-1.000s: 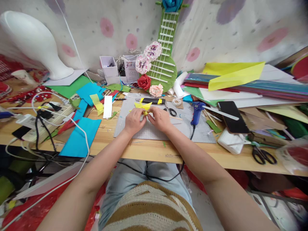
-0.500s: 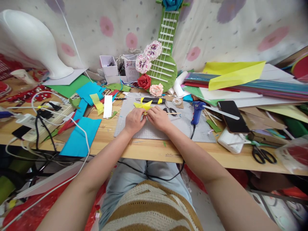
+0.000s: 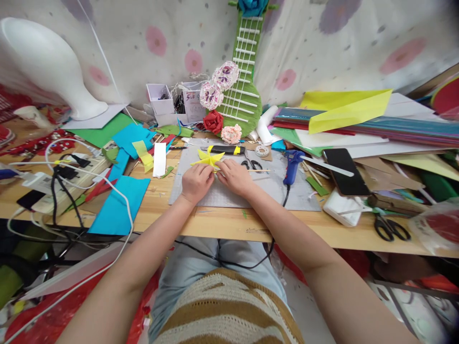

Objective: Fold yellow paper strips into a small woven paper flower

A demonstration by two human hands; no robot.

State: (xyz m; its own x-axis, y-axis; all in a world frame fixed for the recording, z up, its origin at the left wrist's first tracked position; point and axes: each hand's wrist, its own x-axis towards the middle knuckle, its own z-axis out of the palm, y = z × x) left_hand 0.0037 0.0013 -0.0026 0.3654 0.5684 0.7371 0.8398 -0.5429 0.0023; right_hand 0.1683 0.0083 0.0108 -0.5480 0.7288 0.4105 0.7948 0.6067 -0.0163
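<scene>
A yellow pointed paper flower [image 3: 210,158], shaped like a star, is between my hands above the grey cutting mat [image 3: 297,198]. My left hand [image 3: 196,182] pinches its near left side with bent fingers. My right hand [image 3: 234,177] grips the near right side, its fingertips close to the left ones. The flower's lower petals are partly hidden by my fingers. A thin wooden stick [image 3: 263,171] shows to the right of my right hand; whether that hand touches it I cannot tell. Behind the flower lie a black and yellow utility knife [image 3: 229,150] and small scissors [image 3: 255,165].
A blue glue gun [image 3: 293,167] lies on the mat's right side, near a phone [image 3: 346,172] and larger scissors [image 3: 391,228]. Blue paper [image 3: 120,205] and a power strip [image 3: 68,179] are on the left. A green paper guitar [image 3: 244,102] leans at the back.
The yellow flower has tipped toward me, so more of its points show as a star. Both hands stay around it with slightly shifted fingers.
</scene>
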